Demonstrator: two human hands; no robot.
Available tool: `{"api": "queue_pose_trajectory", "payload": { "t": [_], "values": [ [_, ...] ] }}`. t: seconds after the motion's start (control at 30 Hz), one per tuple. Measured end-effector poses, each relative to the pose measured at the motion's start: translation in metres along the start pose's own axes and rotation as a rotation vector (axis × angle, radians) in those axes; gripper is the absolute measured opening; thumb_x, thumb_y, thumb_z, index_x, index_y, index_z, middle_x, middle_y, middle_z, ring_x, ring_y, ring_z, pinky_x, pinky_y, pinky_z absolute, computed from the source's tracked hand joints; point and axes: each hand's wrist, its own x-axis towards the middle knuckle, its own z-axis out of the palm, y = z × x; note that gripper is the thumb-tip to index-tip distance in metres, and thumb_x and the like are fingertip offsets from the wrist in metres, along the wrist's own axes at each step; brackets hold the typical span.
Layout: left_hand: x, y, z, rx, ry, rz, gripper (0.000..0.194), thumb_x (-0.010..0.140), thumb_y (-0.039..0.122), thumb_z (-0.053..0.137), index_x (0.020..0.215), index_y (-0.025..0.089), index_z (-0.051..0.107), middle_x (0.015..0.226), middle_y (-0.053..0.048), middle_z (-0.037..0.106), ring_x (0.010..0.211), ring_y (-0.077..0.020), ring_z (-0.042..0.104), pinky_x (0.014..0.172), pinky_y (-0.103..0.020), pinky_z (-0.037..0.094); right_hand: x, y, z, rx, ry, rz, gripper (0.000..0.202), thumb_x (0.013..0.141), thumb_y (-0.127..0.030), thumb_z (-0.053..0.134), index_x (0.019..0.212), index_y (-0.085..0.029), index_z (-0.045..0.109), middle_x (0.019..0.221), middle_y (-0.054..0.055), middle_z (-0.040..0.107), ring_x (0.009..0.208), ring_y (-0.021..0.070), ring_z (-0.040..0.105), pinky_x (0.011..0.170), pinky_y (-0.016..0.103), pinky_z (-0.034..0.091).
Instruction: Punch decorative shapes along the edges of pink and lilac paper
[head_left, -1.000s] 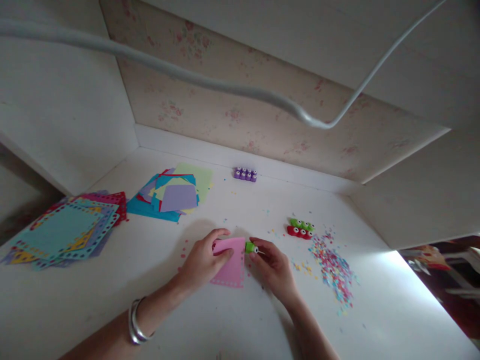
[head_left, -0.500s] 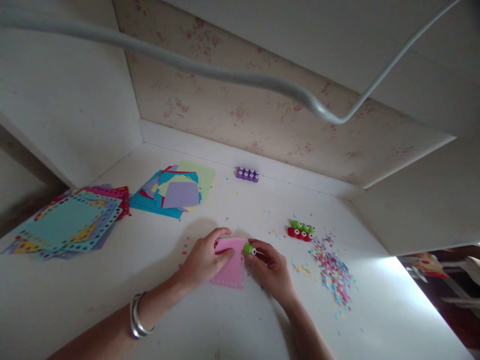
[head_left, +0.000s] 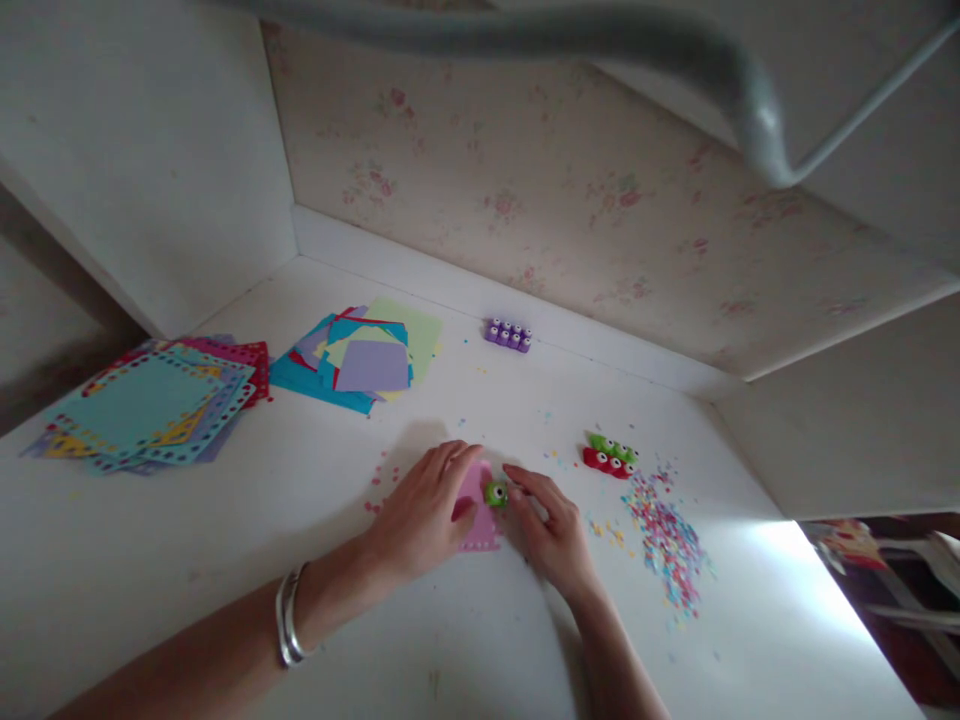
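Note:
A pink sheet [head_left: 480, 535] with small holes along its lower edge lies on the white table. My left hand [head_left: 427, 508] covers the left part of the sheet, its thumb and fingers pressed together on it. On the sheet's right edge sits a green punch [head_left: 496, 493] with a white, eye-like top. My right hand [head_left: 551, 525] is closed just right of the punch, thumb and forefinger at its side. Pink punched dots [head_left: 381, 480] lie left of my left hand.
Punched coloured sheets [head_left: 142, 400] lie at the left, plain coloured sheets [head_left: 373, 366] beside them. Purple punches [head_left: 508, 335] stand near the wall. Red and green punches [head_left: 611, 457] stand right, by a confetti pile [head_left: 666, 540]. A grey cable [head_left: 600, 35] crosses above.
My left hand has moved over more of the pink sheet, hiding much of it. The green punch has turned so its top faces up. The camera view has shifted.

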Motion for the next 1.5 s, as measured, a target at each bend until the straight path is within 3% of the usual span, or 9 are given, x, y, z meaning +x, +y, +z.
{"api": "queue_pose_trajectory", "payload": {
  "t": [0.1, 0.2, 0.5, 1.07, 1.17, 1.27, 1.37, 1.5],
  "values": [
    [-0.001, 0.003, -0.009, 0.162, -0.026, 0.005, 0.045, 0.084, 0.024, 0.067, 0.127, 0.019, 0.056, 0.137, -0.013, 0.053, 0.129, -0.0328, 0.046, 0.107, -0.051, 0.039, 0.0, 0.003, -0.002, 0.043, -0.047, -0.04, 0.028, 0.096, -0.023, 0.057, 0.12, -0.03, 0.069, 0.126, 0.006, 0.069, 0.116, 0.0223, 0.065, 0.099, 0.041, 0.053],
    [-0.002, 0.005, -0.014, 0.205, -0.114, 0.014, 0.032, 0.086, 0.035, 0.068, 0.115, 0.022, 0.064, 0.124, -0.009, 0.061, 0.12, -0.0319, 0.051, 0.102, -0.052, 0.039, 0.001, 0.005, -0.001, 0.054, -0.094, -0.047, 0.024, 0.094, -0.023, 0.061, 0.115, -0.03, 0.073, 0.12, 0.005, 0.072, 0.11, 0.0218, 0.067, 0.096, 0.038, 0.056],
    [-0.005, 0.006, -0.013, 0.126, -0.171, 0.077, 0.036, 0.085, 0.027, 0.066, 0.12, 0.024, 0.062, 0.126, -0.003, 0.065, 0.123, -0.0258, 0.051, 0.111, -0.049, 0.024, 0.001, 0.006, 0.003, 0.011, -0.022, 0.004, 0.02, 0.095, -0.025, 0.062, 0.11, -0.026, 0.074, 0.111, 0.007, 0.074, 0.103, 0.0215, 0.069, 0.095, 0.039, 0.056],
    [-0.004, 0.008, -0.014, 0.133, -0.178, 0.058, 0.035, 0.083, 0.027, 0.065, 0.118, 0.024, 0.064, 0.125, -0.004, 0.065, 0.122, -0.0266, 0.051, 0.111, -0.049, 0.025, 0.001, 0.003, 0.001, 0.057, -0.044, 0.004, 0.02, 0.093, -0.028, 0.064, 0.111, -0.027, 0.072, 0.114, 0.008, 0.072, 0.105, 0.0226, 0.066, 0.094, 0.041, 0.053],
    [-0.004, 0.009, -0.016, 0.14, -0.193, 0.053, 0.037, 0.083, 0.027, 0.065, 0.12, 0.026, 0.063, 0.123, -0.003, 0.065, 0.122, -0.0266, 0.051, 0.11, -0.05, 0.026, 0.003, -0.005, -0.003, 0.185, 0.123, 0.081, 0.016, 0.094, -0.035, 0.062, 0.089, -0.023, 0.071, 0.09, 0.006, 0.069, 0.086, 0.0191, 0.063, 0.079, 0.035, 0.052],
    [-0.003, 0.01, -0.018, 0.141, -0.203, 0.054, 0.035, 0.083, 0.028, 0.065, 0.118, 0.028, 0.063, 0.121, -0.003, 0.065, 0.121, -0.0269, 0.051, 0.11, -0.051, 0.026, 0.011, -0.02, -0.01, 0.575, 0.309, 0.219, 0.048, 0.099, -0.045, 0.051, 0.057, -0.021, 0.045, 0.054, -0.005, 0.039, 0.05, 0.0115, 0.038, 0.05, 0.027, 0.038],
    [-0.003, 0.01, -0.018, 0.141, -0.195, 0.059, 0.027, 0.084, 0.029, 0.064, 0.111, 0.026, 0.065, 0.119, -0.003, 0.065, 0.12, -0.0275, 0.052, 0.109, -0.051, 0.026, 0.025, -0.034, -0.015, 0.925, 0.153, 0.366, 0.056, 0.097, -0.051, 0.048, 0.053, -0.023, 0.029, 0.047, -0.01, 0.018, 0.041, 0.0089, 0.017, 0.041, 0.026, 0.023],
    [-0.003, 0.01, -0.018, 0.136, -0.183, 0.057, 0.03, 0.083, 0.029, 0.065, 0.112, 0.026, 0.064, 0.119, -0.003, 0.065, 0.12, -0.0277, 0.052, 0.11, -0.05, 0.026, 0.044, -0.041, -0.011, 0.986, -0.079, 0.491, 0.055, 0.092, -0.05, 0.056, 0.052, -0.024, 0.028, 0.045, -0.011, 0.016, 0.04, 0.0068, 0.012, 0.041, 0.026, 0.015]
  ]
}}
